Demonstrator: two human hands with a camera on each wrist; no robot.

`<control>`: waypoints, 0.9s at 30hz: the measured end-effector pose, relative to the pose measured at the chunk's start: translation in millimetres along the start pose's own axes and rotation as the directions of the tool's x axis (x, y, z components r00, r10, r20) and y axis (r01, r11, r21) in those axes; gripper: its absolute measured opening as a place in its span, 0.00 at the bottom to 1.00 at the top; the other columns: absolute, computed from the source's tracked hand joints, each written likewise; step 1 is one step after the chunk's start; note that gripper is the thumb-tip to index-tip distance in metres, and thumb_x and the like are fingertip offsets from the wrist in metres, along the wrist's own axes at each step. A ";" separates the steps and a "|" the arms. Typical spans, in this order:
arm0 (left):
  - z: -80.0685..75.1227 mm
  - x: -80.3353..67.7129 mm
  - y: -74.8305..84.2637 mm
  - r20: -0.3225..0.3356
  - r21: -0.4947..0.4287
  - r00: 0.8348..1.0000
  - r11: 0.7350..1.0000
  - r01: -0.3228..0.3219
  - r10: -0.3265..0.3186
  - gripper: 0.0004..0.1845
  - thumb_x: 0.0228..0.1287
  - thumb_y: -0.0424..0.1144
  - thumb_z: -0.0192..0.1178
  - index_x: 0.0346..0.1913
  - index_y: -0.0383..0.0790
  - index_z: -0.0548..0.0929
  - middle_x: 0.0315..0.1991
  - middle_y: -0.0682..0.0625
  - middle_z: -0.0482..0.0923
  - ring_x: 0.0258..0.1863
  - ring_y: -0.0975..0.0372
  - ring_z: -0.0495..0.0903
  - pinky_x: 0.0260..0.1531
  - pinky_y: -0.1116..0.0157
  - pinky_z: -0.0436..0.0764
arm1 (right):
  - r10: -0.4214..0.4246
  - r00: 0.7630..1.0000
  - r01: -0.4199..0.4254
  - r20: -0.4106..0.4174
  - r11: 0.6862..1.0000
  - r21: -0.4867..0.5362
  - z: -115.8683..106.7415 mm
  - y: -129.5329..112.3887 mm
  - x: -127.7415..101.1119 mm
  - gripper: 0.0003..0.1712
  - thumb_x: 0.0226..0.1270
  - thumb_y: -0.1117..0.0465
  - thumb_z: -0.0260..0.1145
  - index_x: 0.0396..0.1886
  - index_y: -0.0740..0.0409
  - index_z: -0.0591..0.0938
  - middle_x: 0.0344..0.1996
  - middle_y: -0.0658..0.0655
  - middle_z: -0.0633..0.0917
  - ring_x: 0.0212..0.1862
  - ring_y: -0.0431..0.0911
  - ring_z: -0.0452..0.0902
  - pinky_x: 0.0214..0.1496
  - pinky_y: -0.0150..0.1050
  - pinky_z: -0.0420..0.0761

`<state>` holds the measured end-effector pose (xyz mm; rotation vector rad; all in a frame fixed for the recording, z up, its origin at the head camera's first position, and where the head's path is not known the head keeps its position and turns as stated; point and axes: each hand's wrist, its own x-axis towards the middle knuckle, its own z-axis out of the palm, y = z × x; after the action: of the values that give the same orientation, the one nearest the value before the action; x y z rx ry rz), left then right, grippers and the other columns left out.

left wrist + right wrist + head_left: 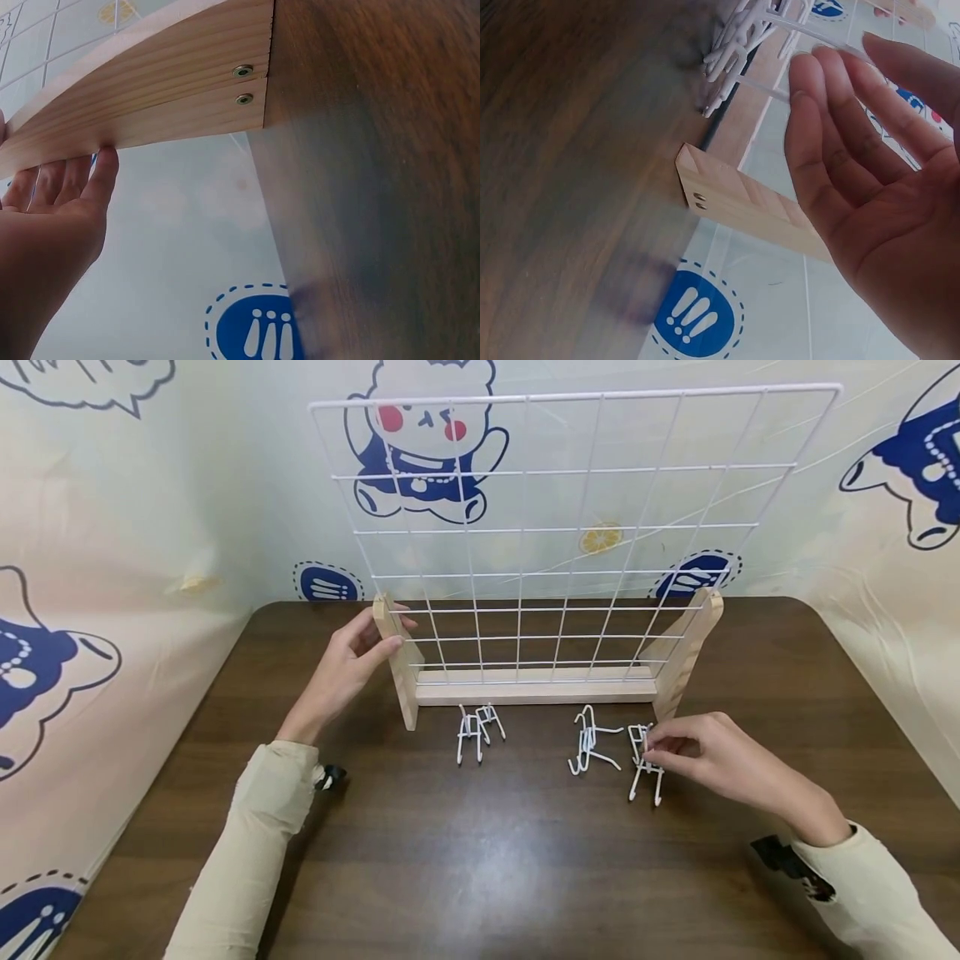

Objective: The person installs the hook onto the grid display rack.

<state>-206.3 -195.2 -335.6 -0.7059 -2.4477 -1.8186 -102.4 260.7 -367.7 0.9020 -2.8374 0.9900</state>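
A white wire grid panel [517,610] stands upright in a pale wooden stand [536,692]. My left hand [352,652] holds the stand's left side piece [397,668], thumb in front and fingers behind. In the left wrist view, the fingertips of that hand [64,187] meet the edge of the wooden side piece [157,97]. My right hand [720,764] pinches a white wire hook [643,768] close to the stand's right foot. The right wrist view shows this hand [877,157] with thumb and fingers at the hook's wire [810,30].
More white wire hooks lie on the brown table [480,868] before the stand: a left group [471,733] and a middle group [588,743]. Behind the table hangs a pale printed cloth [247,485] with bear figures. Screws [700,201] show on the right side piece.
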 end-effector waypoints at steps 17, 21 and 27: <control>0.7 0.0 1.0 0.004 0.006 1.000 1.000 0.019 -0.019 0.23 0.75 0.35 0.55 0.69 0.35 0.69 0.58 0.41 0.77 0.59 0.50 0.74 0.58 0.66 0.74 | 0.103 0.991 -0.125 0.089 0.949 0.290 3.4 15.2 3.9 0.11 0.77 0.64 0.57 0.34 0.59 0.83 0.25 0.48 0.85 0.29 0.44 0.80 0.34 0.38 0.82; 1.2 -0.2 0.8 0.006 0.000 1.000 1.000 0.024 -0.024 0.23 0.75 0.36 0.55 0.69 0.35 0.68 0.58 0.42 0.77 0.59 0.49 0.74 0.58 0.66 0.74 | 0.173 0.978 -0.204 0.113 0.891 0.405 2.4 20.9 4.1 0.14 0.79 0.64 0.55 0.39 0.69 0.82 0.28 0.56 0.86 0.31 0.48 0.82 0.36 0.40 0.84; 1.4 -0.4 1.5 0.003 -0.005 1.000 1.000 0.016 -0.016 0.23 0.75 0.36 0.55 0.69 0.36 0.69 0.60 0.35 0.75 0.59 0.51 0.74 0.58 0.67 0.74 | 0.206 0.978 -0.202 0.020 0.924 0.324 7.2 18.7 6.1 0.10 0.74 0.62 0.62 0.39 0.63 0.86 0.29 0.54 0.87 0.31 0.47 0.82 0.36 0.39 0.84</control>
<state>-205.1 -193.8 -334.8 -0.6910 -2.4588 -1.8308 -116.0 265.3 -382.9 0.6128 -2.8493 1.5162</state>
